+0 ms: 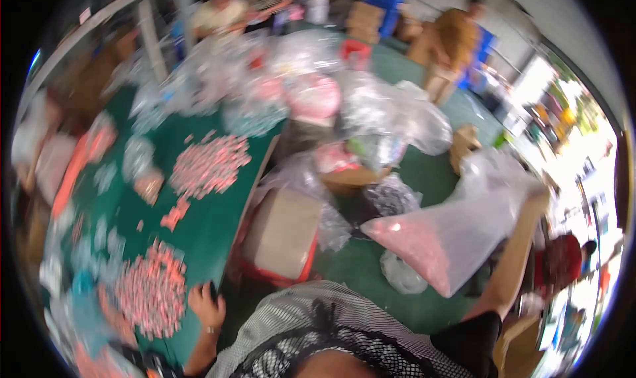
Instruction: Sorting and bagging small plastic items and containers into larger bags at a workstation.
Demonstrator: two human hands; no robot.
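My right arm reaches out to the right, and my right hand (539, 196) is closed on the gathered top of a large clear plastic bag (487, 202). Pink pieces (419, 245) fill the bag's low corner, which slants down toward the middle. At the near right edge of the green table (215, 229), my left hand (207, 306) has its fingers curled around a small dark thing, too blurred to name. Beside that hand lies a pile of small pink pieces (154, 290). A second pink pile (211, 166) is spread farther back on the table.
Another person's hand (114, 312) is by the near pile's left side. A red bin with a tan top (281, 232) stands beside the table. Clear bags (391, 113) crowd the far side, near an open carton (354, 178). A person (454, 43) stands at the back.
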